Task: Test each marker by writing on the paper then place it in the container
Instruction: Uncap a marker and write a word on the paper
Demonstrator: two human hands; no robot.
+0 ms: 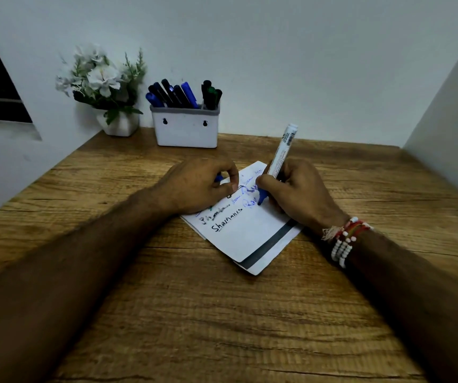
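Observation:
A white marker (280,153) with a blue tip stands tilted in my right hand (296,192), which grips it low on the barrel. Its tip touches the white paper (245,233) beside blue scribbles. The paper lies mid-table and carries black and blue handwriting. My left hand (200,186) rests on the paper's left edge, fingers curled around a small blue thing, probably the marker's cap (218,178). At the back stands the white container (185,128), two compartments holding several blue and dark markers.
A white pot of pale artificial flowers (103,87) sits left of the container against the wall. White walls close in the wooden table (167,313) at the back, left and right. Bead bracelets circle my right wrist.

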